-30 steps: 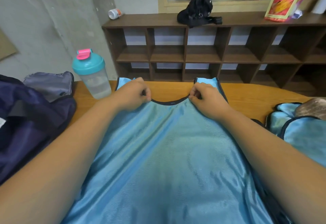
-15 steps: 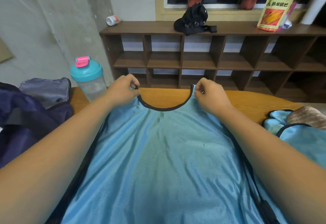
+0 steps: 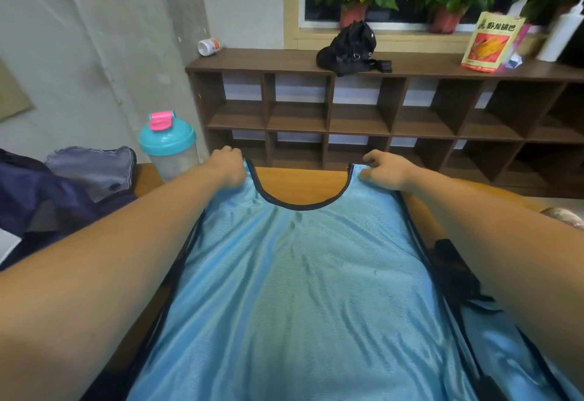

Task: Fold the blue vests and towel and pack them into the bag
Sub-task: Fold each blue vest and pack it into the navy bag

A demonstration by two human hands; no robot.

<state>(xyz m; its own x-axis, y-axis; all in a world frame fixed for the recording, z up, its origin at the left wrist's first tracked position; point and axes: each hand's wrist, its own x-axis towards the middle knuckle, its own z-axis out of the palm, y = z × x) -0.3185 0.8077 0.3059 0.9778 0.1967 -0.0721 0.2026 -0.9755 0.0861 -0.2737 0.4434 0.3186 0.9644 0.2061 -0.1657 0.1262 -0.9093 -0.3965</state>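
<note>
Spread flat on the orange-brown wooden table (image 3: 300,181): a light blue mesh vest with black binding (image 3: 300,290). Its long axis runs straight away from me, neck scoop at the far end, hem toward my body and out of frame.

My left hand (image 3: 228,166) pinches the left shoulder strap, fingers curled over it. My right hand (image 3: 384,170) pinches the right strap the same way. The hands are apart, one on either side of the neck opening, both at the far table edge and equally near the vest.

The fold, I judge, goes along that axis, with the straps drawn back toward me over the body.

The dark navy fabric bag (image 3: 38,204) sits to my left, nearer the left hand. A clear plastic shaker bottle with teal lid and pink cap (image 3: 169,151) stands just beside my left wrist, and a swing toward the bag could knock it.

More blue fabric (image 3: 512,353) lies under my right forearm. It is likely another vest, but I cannot confirm. Towel not clearly seen.
</note>
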